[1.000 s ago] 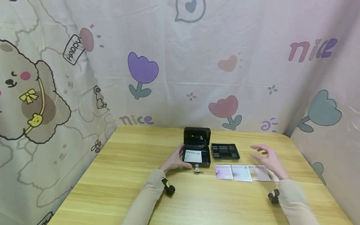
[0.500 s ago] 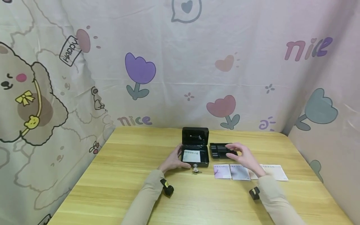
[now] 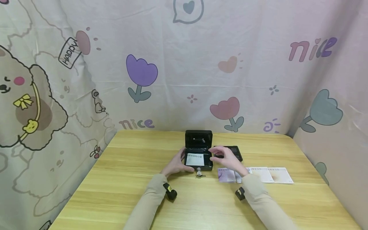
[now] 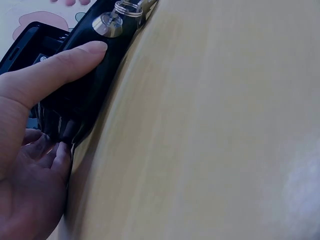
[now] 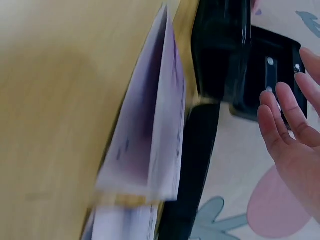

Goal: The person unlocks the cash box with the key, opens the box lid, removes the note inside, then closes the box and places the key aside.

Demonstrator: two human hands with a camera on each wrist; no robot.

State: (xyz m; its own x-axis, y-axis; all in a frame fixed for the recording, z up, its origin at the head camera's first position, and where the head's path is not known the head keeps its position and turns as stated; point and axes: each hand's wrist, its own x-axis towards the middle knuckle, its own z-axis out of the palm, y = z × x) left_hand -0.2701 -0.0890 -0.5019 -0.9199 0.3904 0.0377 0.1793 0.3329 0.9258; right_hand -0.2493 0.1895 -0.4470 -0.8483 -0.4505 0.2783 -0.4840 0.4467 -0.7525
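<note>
A small black cash box (image 3: 206, 168) stands on the table with its lid (image 3: 198, 138) raised and a pale banknote (image 3: 195, 159) lying inside. My left hand (image 3: 176, 163) grips the box at its left side; in the left wrist view the thumb (image 4: 60, 70) presses the front wall below the lock (image 4: 107, 25). Keys (image 3: 199, 174) hang from that lock. My right hand (image 3: 227, 158) is at the box's right edge, above the black compartment tray (image 3: 237, 152), holding nothing. Its fingers (image 5: 287, 105) are spread and slightly bent in the right wrist view. Whether they touch the box I cannot tell.
Several folded banknotes lie in a row on the wooden table (image 3: 115, 191), right of the box. A purple one (image 3: 226, 175) is nearest; pale ones (image 3: 280, 175) lie farther right. My right wrist hides part of the row. A patterned cloth (image 3: 172, 105) hangs behind.
My right hand has moved left from the right end of the note row, over the tray, to the box's right edge. The left hand has kept its grip on the box.
</note>
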